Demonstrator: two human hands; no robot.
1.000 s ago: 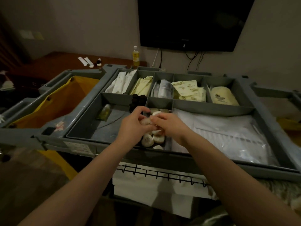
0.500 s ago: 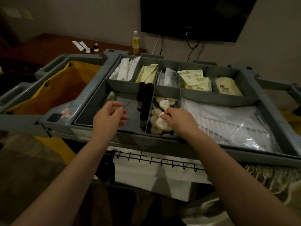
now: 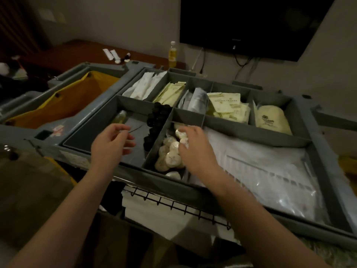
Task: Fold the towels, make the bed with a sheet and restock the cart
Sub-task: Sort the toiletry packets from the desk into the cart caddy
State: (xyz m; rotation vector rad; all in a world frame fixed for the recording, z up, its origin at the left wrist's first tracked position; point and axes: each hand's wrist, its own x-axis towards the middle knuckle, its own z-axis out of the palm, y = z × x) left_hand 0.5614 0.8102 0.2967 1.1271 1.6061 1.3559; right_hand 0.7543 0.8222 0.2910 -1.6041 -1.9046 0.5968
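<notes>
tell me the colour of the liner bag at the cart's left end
Yellow-orange. The liner bag shows best in the head view, the only view here.

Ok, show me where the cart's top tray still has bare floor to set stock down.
The bare grey floor of the front-left compartment, between the small yellowish bottle and the row of dark bottles; the left hand hovers over it. Crowded: the round soaps under the right hand, the plastic-wrapped packs, and the back-row sachet compartments.
</notes>
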